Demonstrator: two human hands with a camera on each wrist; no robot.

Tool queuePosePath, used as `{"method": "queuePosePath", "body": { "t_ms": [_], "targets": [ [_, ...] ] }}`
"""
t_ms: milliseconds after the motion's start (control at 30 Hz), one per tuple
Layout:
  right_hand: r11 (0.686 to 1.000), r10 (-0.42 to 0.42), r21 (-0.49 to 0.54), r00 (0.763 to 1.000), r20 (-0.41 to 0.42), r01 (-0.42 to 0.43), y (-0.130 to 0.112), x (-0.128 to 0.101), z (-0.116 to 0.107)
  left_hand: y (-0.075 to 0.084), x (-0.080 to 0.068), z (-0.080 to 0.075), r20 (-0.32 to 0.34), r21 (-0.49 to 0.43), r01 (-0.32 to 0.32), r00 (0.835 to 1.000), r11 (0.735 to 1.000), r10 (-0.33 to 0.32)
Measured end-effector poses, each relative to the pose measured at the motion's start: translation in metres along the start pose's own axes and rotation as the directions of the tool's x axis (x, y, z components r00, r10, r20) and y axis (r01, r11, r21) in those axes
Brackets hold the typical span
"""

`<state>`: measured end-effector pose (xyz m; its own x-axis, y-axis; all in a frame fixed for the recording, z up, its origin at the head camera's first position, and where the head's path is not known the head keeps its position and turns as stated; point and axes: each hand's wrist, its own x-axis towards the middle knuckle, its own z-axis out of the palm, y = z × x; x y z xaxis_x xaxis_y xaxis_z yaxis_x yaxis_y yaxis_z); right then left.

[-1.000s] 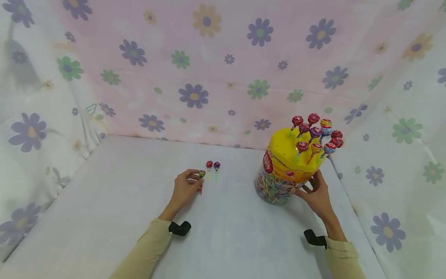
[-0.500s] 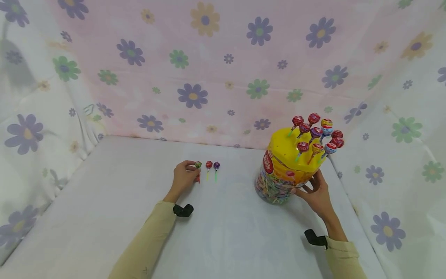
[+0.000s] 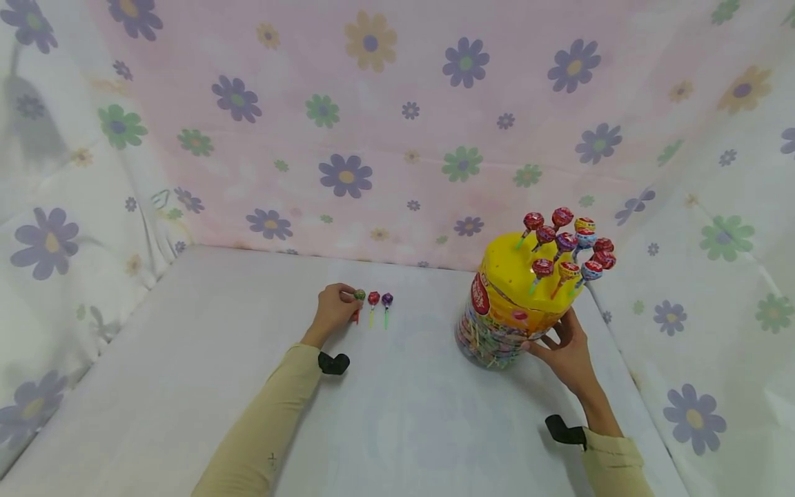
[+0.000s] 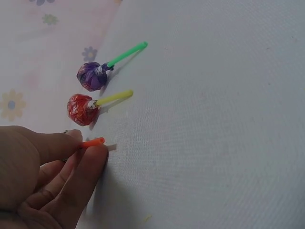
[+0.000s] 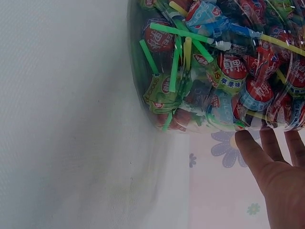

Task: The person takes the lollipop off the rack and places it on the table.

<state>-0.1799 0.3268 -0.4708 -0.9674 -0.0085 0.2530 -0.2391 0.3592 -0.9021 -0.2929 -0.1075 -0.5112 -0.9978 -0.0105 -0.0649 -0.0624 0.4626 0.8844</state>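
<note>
Here, left hand (image 3: 333, 310) grip pinched on green lollipop (image 3: 359, 295), right hand (image 3: 566, 352) grip spread, touching lollipop jar (image 3: 504, 317)

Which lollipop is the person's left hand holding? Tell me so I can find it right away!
Find the big yellow-topped lollipop tub, then look left to three lollipops lying in a row on the white table. It is the leftmost one, at the left hand: green wrapper, orange-red stick, beside red and purple ones.

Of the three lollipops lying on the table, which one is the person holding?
The green-wrapped lollipop with the red stick, leftmost in the row. The left hand pinches it; the red lollipop and the purple lollipop beside it lie untouched.
</note>
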Motion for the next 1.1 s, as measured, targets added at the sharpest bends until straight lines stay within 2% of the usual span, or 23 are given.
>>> {"method": "queuePosePath", "body": {
  "t_ms": [167, 300, 433, 567, 733, 867, 1000, 1100],
  "targets": [
    [1.000, -0.004, 0.002, 1.000, -0.005, 0.004, 0.001, 0.000, 0.000, 0.005, -0.003, 0.000, -0.023, 0.076, -0.027, 0.999, 0.997, 0.029],
    [1.000, -0.008, 0.009, 1.000, -0.004, 0.008, 0.002, 0.001, 0.001, 0.006, -0.006, 0.000, -0.042, 0.121, -0.023, 0.999, 0.992, 0.029],
    [1.000, -0.007, 0.011, 1.000, 0.001, 0.007, 0.003, 0.002, 0.001, 0.004, -0.009, -0.003, -0.050, 0.116, -0.018, 0.998, 0.993, 0.024],
    [1.000, -0.004, 0.005, 1.000, -0.006, 0.004, 0.002, 0.001, 0.000, 0.003, -0.011, -0.004, -0.049, 0.103, -0.040, 0.998, 0.994, 0.046],
    [1.000, -0.003, 0.002, 1.000, -0.007, 0.003, 0.002, 0.000, 0.000, 0.007, -0.018, -0.007, -0.027, 0.043, -0.123, 0.992, 0.991, 0.124],
    [1.000, -0.005, 0.005, 1.000, -0.003, 0.005, 0.002, 0.000, 0.000, 0.018, -0.024, -0.008, 0.007, -0.010, -0.220, 0.976, 0.976, 0.220],
    [1.000, -0.011, 0.005, 1.000, -0.002, 0.011, 0.003, 0.000, 0.000, 0.040, -0.030, -0.007, 0.070, -0.107, -0.284, 0.954, 0.953, 0.292],
    [1.000, -0.015, 0.002, 1.000, -0.002, 0.015, 0.003, 0.001, -0.001, 0.061, -0.032, -0.002, 0.104, -0.193, -0.337, 0.927, 0.922, 0.360]
  ]
}}
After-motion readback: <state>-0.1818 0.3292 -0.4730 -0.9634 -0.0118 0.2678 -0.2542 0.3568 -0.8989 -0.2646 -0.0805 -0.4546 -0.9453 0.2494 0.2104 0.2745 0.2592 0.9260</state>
